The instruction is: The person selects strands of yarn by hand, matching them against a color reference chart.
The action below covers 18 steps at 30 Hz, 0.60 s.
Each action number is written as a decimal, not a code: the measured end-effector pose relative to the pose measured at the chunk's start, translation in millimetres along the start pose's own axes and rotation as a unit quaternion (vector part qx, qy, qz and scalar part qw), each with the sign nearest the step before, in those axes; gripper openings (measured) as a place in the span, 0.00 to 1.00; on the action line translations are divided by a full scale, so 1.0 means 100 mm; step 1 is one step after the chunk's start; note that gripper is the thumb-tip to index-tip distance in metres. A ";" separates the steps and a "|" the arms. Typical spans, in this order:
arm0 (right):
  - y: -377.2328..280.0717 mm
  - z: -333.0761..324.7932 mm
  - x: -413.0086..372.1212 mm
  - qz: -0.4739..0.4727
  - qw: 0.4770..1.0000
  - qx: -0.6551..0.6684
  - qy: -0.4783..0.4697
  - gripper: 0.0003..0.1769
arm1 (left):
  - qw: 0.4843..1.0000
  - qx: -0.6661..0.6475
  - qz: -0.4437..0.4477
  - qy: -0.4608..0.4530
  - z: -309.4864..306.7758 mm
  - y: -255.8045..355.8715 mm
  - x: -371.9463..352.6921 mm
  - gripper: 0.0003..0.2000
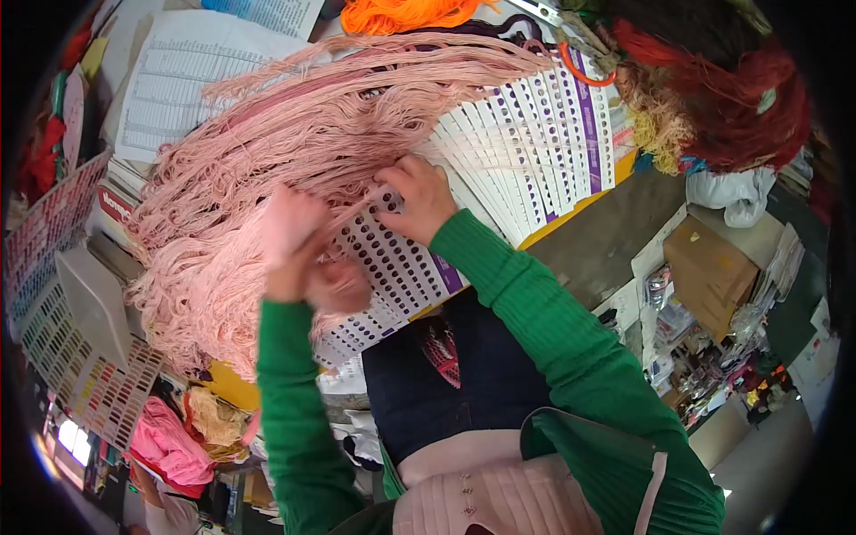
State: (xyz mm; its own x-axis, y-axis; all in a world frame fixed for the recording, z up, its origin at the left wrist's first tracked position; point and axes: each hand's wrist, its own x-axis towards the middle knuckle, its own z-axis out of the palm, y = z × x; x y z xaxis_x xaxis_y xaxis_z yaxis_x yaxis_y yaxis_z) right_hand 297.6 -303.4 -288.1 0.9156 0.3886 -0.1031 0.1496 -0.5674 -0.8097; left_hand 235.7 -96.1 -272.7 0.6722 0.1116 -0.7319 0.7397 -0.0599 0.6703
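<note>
My left hand (308,241), smeared by motion, is over the pale pink thread (241,259) beside a white card (392,267) with rows of punched holes and a purple stripe. Whether its fingers hold anything is too blurred to see. At the card's upper edge, my right hand (415,198) has its thumb and fingers pinched together on a few strands of pink thread. Long pink hanks in several shades lie heaped above and left of the card. More hole-punched cards (530,143) are fanned out to the right, with pink strands at their upper ends.
Orange-handled scissors (584,71) lie behind the fanned cards. Dark red yarn (713,107) is piled at the right and orange yarn (406,13) at the back. Printed sheets (178,89) lie at the upper left. A white plastic tray (94,299) stands by colour grids at the left.
</note>
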 end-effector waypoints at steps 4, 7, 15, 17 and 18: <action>-0.06 0.04 0.02 0.034 0.998 -0.057 -0.012 0.20 | 0.985 -0.157 -0.001 0.073 -1.24 0.18 -0.74 0.17; -0.06 0.06 0.02 0.040 0.996 -0.083 -0.014 0.20 | 0.940 -0.165 0.220 0.203 -1.65 0.37 -1.04 0.23; -0.14 -0.06 -0.13 0.002 0.999 -0.022 -0.033 0.26 | 0.916 -0.372 0.101 -0.109 -0.87 0.63 -2.20 0.27; -0.44 -0.20 -0.30 0.022 0.998 0.032 -0.050 0.23 | 0.818 -0.538 0.055 -0.195 -0.50 0.59 -2.27 0.28; -0.59 -0.23 -0.39 -0.045 0.999 0.028 -0.010 0.15 | 0.906 -0.413 0.032 -0.083 -0.43 0.57 -2.30 0.29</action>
State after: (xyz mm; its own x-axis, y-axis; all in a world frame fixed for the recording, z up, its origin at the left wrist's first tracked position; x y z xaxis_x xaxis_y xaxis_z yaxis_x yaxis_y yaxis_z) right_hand 261.1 -301.4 -222.8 0.8917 0.4508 -0.0401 0.2089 -0.4885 -0.8472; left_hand 122.1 -83.0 -60.7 0.7588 -0.0211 -0.6510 0.4697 0.7102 0.5245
